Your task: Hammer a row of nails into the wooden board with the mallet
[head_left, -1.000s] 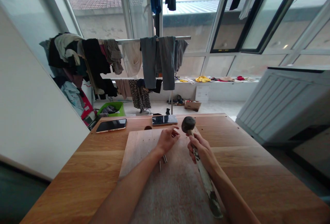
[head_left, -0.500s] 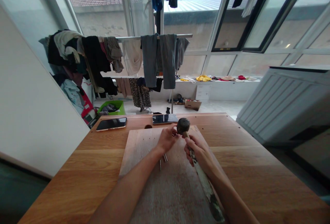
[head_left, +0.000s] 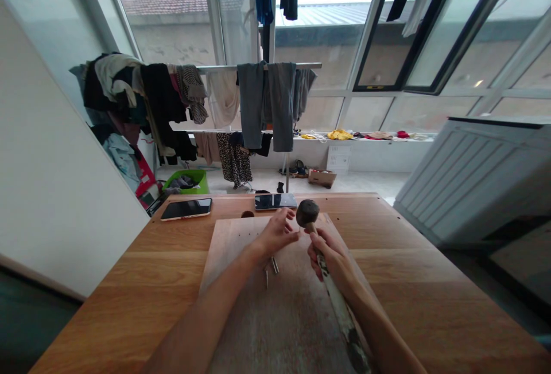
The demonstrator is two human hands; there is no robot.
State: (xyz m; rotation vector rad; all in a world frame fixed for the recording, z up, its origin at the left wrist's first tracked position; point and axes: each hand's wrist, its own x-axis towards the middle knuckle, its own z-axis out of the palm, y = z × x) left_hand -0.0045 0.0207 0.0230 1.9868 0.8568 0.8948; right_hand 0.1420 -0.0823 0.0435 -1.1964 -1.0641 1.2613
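Observation:
My right hand [head_left: 329, 253] is wrapped round the pale, worn handle of a hammer [head_left: 307, 214]. Its dark, rounded head sits raised over the far right part of a wooden board [head_left: 241, 316]. Just left of the head is my left hand [head_left: 279, 230], open, with thumb and fingers apart. A thin upright nail [head_left: 300, 229] seems to stand between the left thumb tip and the hammer head; it is too small to see well. Several loose nails [head_left: 274, 265] lie on the board beside my left forearm.
Two phones, one at the left [head_left: 186, 209] and one in the middle [head_left: 275, 201], lie along the far edge of the wooden table [head_left: 430, 305]. A small brown round object [head_left: 247, 214] is behind the board. Beyond stands a drying rack hung with clothes [head_left: 249, 104].
My left fingers have opened and drawn slightly left, away from the spot by the hammer head. The hammer stays nearly in place in my right hand. The view has tilted slightly.

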